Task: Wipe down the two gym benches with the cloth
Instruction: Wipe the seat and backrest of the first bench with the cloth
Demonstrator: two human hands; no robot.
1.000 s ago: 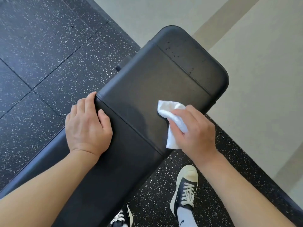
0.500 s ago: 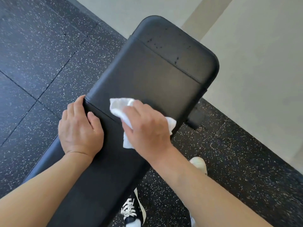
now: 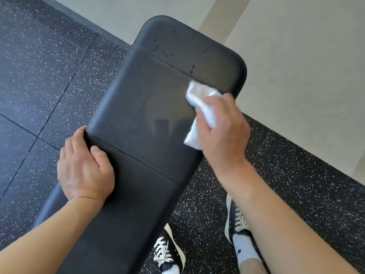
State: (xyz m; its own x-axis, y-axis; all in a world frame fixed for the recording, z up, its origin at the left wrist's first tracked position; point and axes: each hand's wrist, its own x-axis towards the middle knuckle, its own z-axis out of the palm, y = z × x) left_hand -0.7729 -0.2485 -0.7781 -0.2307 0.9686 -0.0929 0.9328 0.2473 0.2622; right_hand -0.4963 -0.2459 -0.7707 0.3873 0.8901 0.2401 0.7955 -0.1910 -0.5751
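Nearest: two dark sneakers w/ white laces, left shoe (image 3: 167,252) and right shoe (image 3: 236,220), on the speckled black floor (image 3: 39,80) just right of the bench (image 3: 138,115).

Left hand (image 3: 85,169) rests on the bench's left edge at a stitched seam, palm down; thumb lies on top of the pad, fingers wrap over the side. It holds nothing but the bench edge.

Right hand (image 3: 223,129) is farther along, at the bench's right edge, fingers curled round a bunched white cloth (image 3: 201,107). Cloth pressed on the pad; one end sticks out ahead of the fingers up to the far seam, the other hangs out below the hand.

Mid pad betw. the two seams looks dull and hazy, w/ a faint reflection. Beyond the far seam, the rounded end section carries scattered dark droplets (image 3: 177,50).

Past the bench end: pale floor (image 3: 296,66) w/ a slightly darker strip running away. Only one bench in view.
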